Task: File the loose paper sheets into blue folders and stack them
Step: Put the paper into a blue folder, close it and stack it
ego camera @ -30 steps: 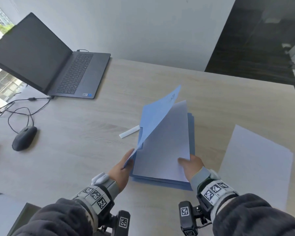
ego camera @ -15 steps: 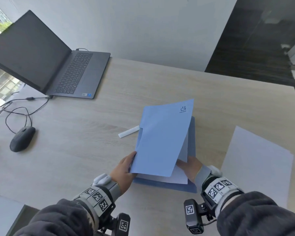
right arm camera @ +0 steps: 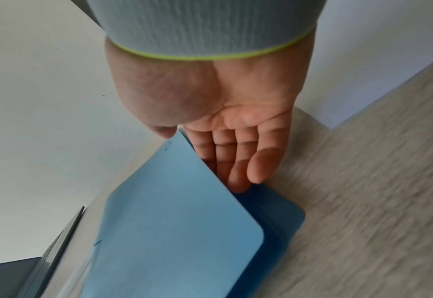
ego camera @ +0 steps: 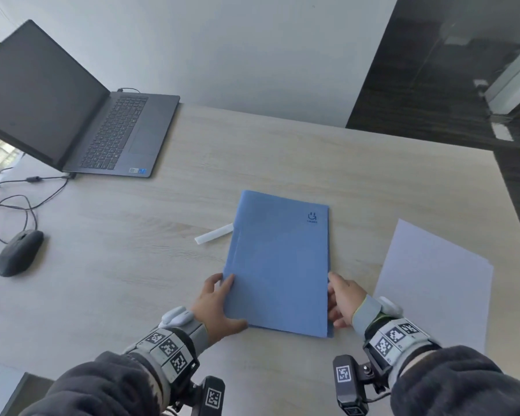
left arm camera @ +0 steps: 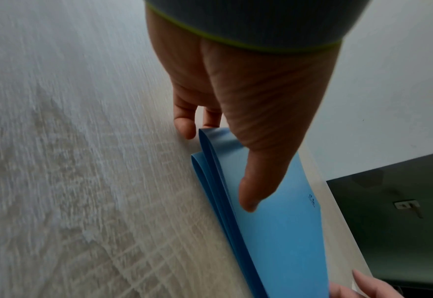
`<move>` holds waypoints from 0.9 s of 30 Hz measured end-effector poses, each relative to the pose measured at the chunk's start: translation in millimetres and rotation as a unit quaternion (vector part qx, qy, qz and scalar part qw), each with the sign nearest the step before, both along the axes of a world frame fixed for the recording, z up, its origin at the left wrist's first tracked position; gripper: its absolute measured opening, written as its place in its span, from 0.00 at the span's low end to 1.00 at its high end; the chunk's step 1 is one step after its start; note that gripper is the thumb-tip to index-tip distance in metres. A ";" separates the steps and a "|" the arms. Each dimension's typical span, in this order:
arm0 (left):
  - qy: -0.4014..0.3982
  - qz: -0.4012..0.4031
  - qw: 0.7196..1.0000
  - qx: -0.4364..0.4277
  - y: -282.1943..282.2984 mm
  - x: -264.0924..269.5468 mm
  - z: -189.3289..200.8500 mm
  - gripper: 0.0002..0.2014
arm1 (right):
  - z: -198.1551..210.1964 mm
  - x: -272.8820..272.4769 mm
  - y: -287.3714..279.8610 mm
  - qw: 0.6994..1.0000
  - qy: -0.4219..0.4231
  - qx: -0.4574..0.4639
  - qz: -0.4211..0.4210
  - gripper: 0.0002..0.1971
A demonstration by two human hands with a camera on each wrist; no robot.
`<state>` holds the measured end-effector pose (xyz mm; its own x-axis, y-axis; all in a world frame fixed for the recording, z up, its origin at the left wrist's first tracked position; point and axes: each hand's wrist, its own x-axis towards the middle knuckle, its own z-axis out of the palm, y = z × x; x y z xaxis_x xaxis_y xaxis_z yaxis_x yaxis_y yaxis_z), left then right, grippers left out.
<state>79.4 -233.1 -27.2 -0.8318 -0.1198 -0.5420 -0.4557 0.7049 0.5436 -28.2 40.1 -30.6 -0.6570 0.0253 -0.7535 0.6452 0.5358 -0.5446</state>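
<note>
Lying closed near the desk's [ego camera: 282,151] front edge, blue folders [ego camera: 278,262] stacked one on another, spines left. Bracketing the stack from both long sides, likely squaring it: left hand [ego camera: 215,304] pinching the spine edge, thumb on the cover, fingers at the fold; right hand [ego camera: 342,301] spread flat, straight fingers slipping under the top cover's open edge. Waiting just beside, toward the right edge, loose paper sheets [ego camera: 433,283]. Leaving bare desk ahead toward the far edge; crowding the spine, a white strip [ego camera: 213,234].
</note>
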 end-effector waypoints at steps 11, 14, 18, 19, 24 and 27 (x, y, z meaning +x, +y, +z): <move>-0.014 0.257 0.958 0.126 -1.4 -26.1 -1.3 0.18 | 5.7 10.1 7.1 0.991 0.058 0.056 0.107 0.12; -0.037 0.277 0.941 0.189 -0.5 -27.5 -3.4 0.18 | 8.2 11.5 9.3 0.990 0.061 0.073 0.108 0.12; -0.045 0.314 0.916 0.245 0.4 -26.7 -6.8 0.22 | 7.8 11.1 12.4 0.996 0.063 0.039 0.051 0.14; -0.047 0.327 0.908 0.259 0.3 -25.7 -7.3 0.21 | 8.5 11.0 12.5 0.998 0.055 0.014 0.034 0.13; -0.062 0.367 0.876 0.308 -0.5 -18.0 -8.3 0.21 | 10.4 10.6 12.5 0.995 0.037 -0.096 -0.021 0.12; -0.073 0.355 0.882 0.301 -0.6 -15.6 -7.7 0.21 | 11.0 13.5 8.8 0.977 -0.006 -0.184 -0.107 0.09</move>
